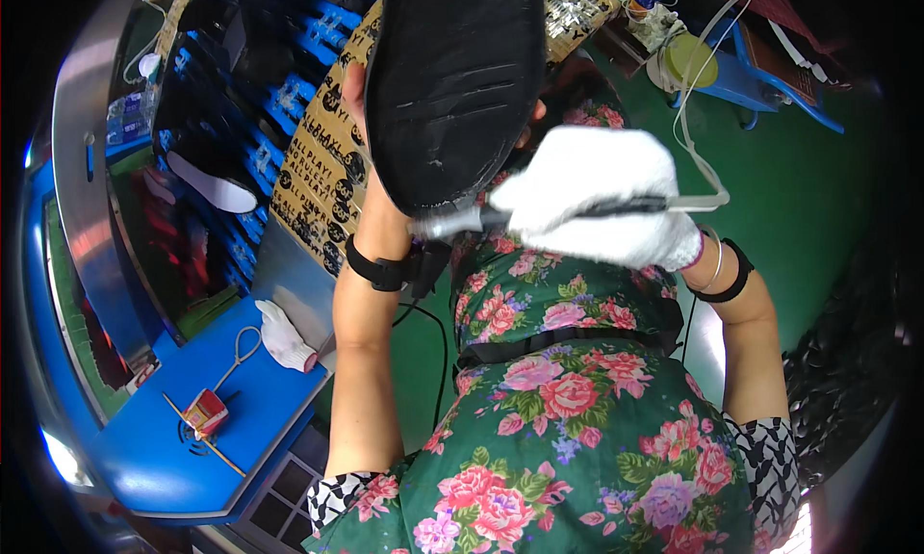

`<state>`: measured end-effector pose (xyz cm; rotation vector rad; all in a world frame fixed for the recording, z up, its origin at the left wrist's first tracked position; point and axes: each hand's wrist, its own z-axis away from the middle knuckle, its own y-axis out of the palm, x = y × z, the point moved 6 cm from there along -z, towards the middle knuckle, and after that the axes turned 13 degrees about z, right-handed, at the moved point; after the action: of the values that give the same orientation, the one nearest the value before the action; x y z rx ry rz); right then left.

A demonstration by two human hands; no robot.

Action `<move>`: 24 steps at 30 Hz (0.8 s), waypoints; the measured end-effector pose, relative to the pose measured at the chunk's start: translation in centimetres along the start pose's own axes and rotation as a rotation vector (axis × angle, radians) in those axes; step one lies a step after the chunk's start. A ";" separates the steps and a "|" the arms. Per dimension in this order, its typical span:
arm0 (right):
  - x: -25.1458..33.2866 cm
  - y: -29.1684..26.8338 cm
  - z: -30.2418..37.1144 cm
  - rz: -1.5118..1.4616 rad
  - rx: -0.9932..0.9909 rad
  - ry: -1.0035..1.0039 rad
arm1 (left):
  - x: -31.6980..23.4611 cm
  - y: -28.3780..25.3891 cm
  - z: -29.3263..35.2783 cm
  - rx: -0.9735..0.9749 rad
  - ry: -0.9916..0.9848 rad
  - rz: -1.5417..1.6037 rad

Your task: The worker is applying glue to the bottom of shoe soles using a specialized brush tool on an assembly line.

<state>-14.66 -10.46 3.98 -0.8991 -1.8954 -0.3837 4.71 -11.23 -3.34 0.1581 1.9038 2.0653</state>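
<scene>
A large black shoe sole (452, 92), its face scored with a few short grooves, is held up in front of me by my left hand (354, 97). That hand is bare; its thumb shows at the sole's left edge and fingertips at the right edge, while the palm is hidden behind. My right hand (597, 198), in a white knit glove, is closed round a slim dark-handled tool (460, 223) with a hose running from its back end. The tool's pale tip is smeared by motion and lies close to the sole's lower end; whether they touch, I cannot tell.
Brown printed covering (313, 179) lies behind my left arm, beside a blue rack (289, 97) with a pale-lined shoe piece (217, 183). A blue table (154, 458) bears a white glove (285, 337) and a red container (207, 412). A hose (681, 121) hangs at upper right near a blue stool (736, 87).
</scene>
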 end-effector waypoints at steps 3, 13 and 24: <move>0.8 -0.7 -0.2 0.366 0.017 -0.186 | -0.7 -0.4 -0.1 -0.070 0.020 0.093; 1.2 0.0 0.3 0.385 0.118 -0.126 | 0.1 -0.8 0.7 -0.158 -0.102 0.168; 1.0 0.0 -0.1 0.337 0.165 -0.014 | 0.7 -0.5 -0.4 -0.133 -0.196 0.139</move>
<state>-14.88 -10.15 4.87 -1.0865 -1.7192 -0.0178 3.97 -11.37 -3.98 0.4556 1.6768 2.1684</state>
